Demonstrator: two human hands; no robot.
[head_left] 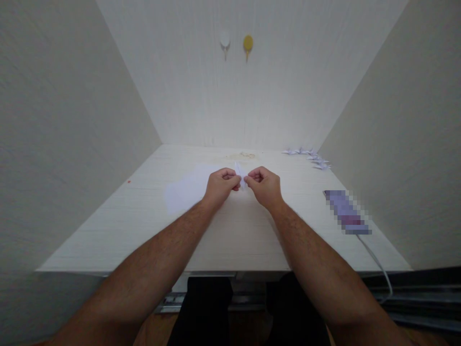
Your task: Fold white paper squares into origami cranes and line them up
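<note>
A small folded piece of white paper (238, 169) stands between my two hands above the middle of the table. My left hand (221, 184) pinches its left side between thumb and fingers. From the right, my right hand (264, 185) grips the opposite side with thumb and forefinger. The fingertips almost meet, and they cover much of the paper's lower part. White sheets of paper (183, 188) lie flat on the table, partly behind my left hand and forearm.
Several small folded paper figures (312, 157) stand at the back right of the white table (230, 240). A phone (344, 211), blurred out, lies at right with a cable (376, 262) running off the edge. Walls enclose three sides; two hooks (248, 43) hang on the back one.
</note>
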